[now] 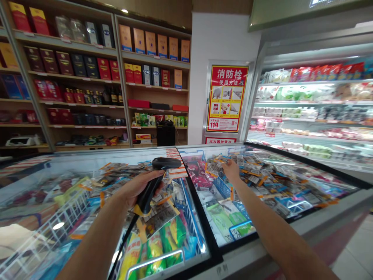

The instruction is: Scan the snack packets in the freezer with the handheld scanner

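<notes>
My left hand [142, 184] is wrapped round the grip of a black handheld barcode scanner [151, 186]. Its head points to the right, and a black cable runs down from the handle. Over the right side of the freezer, my right hand [232, 171] pinches the edge of a small packet [215, 166] with orange and blue edging; the fingertips are partly hidden. Many similar flat packets [262, 171] lie in a loose heap right of that hand. Another heap of packets [116, 177] spreads on the glass behind and left of the scanner.
Under the glass of the chest freezer [215, 249] are wire baskets [52, 229] and bagged goods [157, 249]. Behind stand shelves [154, 58] of boxes and bottles, a red fire hydrant notice [225, 99] and a lit refrigerated display [314, 101] at the right.
</notes>
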Available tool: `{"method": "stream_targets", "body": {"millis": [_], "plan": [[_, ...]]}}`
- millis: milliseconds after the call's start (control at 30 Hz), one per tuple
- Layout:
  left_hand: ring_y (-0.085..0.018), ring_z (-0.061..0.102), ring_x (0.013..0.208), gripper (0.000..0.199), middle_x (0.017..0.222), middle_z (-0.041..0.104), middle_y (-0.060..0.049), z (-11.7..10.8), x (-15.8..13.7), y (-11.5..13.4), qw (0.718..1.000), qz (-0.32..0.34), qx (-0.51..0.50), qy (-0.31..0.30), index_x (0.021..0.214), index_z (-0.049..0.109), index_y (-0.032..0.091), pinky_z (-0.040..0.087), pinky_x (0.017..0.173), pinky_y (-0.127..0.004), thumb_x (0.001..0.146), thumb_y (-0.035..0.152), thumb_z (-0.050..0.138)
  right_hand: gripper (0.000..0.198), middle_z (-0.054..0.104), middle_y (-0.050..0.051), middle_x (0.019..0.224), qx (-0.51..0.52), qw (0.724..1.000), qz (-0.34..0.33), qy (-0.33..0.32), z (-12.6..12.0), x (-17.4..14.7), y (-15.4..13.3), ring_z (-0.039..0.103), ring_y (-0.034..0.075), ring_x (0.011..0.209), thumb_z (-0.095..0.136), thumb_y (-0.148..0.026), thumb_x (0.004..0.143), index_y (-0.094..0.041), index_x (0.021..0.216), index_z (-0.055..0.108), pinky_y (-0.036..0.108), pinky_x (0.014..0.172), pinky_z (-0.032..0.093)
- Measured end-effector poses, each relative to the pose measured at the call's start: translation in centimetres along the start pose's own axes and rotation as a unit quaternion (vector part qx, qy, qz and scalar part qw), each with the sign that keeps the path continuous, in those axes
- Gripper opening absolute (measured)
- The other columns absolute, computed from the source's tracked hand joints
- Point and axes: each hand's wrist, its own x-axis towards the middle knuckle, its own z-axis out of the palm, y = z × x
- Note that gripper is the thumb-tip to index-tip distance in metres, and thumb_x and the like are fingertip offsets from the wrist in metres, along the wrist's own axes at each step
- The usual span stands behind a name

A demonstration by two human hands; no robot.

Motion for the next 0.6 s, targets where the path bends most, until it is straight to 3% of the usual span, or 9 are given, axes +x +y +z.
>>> {"method": "stream_targets", "body": {"millis": [100,167,200,267,400,500,600], "plan": [[-0.01,0.049,0.043,0.027,0.053,0.058,-0.003,0.0,-0.3,0.3,1.0,0.003,-0.006,0.022,0.06,0.055,0.013,0.04,0.043,-0.021,0.064,0.04,0.059,0.035,0.062,0.01,0.097,-0.05,0.996,-0.051,-0.047,2.2,-3.2,-1.8,0.058,0.025,0.089,0.06,-0.025,0.063,-0.015,0.097,0.06,0.04,0.081,0.042],[-0.01,0.049,0.042,0.026,0.053,0.058,-0.002,0.1,-0.4,0.5,0.999,0.0,-0.011,0.034,0.06,0.055,0.013,0.04,0.042,-0.021,0.064,0.038,0.06,0.028,0.065,0.004,0.089,-0.069,0.983,-0.101,-0.136,4.3,-6.5,-3.4,0.06,0.021,0.082,0.065,-0.03,0.06,-0.018,0.085,0.065,0.034,0.079,0.043],[-0.01,0.049,0.041,0.025,0.052,0.058,-0.002,0.0,-0.4,0.6,0.999,-0.003,-0.013,0.037,0.06,0.054,0.013,0.039,0.041,-0.021,0.063,0.038,0.06,0.027,0.065,0.004,0.09,-0.114,0.951,-0.179,-0.227,5.3,-8.2,-4.2,0.059,0.02,0.084,0.062,-0.034,0.064,-0.019,0.086,0.065,0.032,0.079,0.042],[-0.009,0.048,0.04,0.025,0.051,0.057,-0.001,-0.1,-0.4,0.7,0.999,-0.011,-0.015,0.041,0.059,0.054,0.013,0.039,0.039,-0.02,0.063,0.037,0.06,0.028,0.064,0.005,0.093,-0.177,0.899,-0.261,-0.304,6.9,-11.2,-5.3,0.057,0.019,0.089,0.059,-0.037,0.068,-0.018,0.089,0.064,0.03,0.081,0.041],[-0.009,0.05,0.04,0.023,0.052,0.058,-0.002,-0.7,-0.1,0.4,0.996,-0.027,-0.026,0.086,0.063,0.055,0.013,0.042,0.04,-0.02,0.064,0.036,0.06,0.042,0.063,0.009,0.091,-0.286,0.86,-0.276,-0.32,8.0,-14.6,-5.7,0.056,0.022,0.089,0.057,-0.053,0.066,-0.018,0.087,0.065,0.032,0.077,0.041],[-0.01,0.051,0.04,0.024,0.054,0.059,-0.002,-1.0,0.2,0.2,0.993,-0.035,-0.031,0.112,0.066,0.055,0.013,0.042,0.039,-0.02,0.064,0.037,0.061,0.06,0.06,0.012,0.092,-0.358,0.843,-0.265,-0.302,8.0,-15.4,-5.5,0.053,0.027,0.09,0.054,-0.066,0.058,-0.016,0.088,0.065,0.038,0.077,0.039],[-0.009,0.052,0.041,0.025,0.054,0.059,-0.002,-1.2,0.3,0.2,0.994,-0.026,-0.033,0.1,0.068,0.056,0.014,0.042,0.04,-0.019,0.063,0.037,0.062,0.069,0.056,0.013,0.101,-0.379,0.828,-0.274,-0.31,7.9,-15.4,-5.5,0.049,0.03,0.097,0.055,-0.07,0.052,-0.018,0.098,0.062,0.042,0.08,0.036]]}}
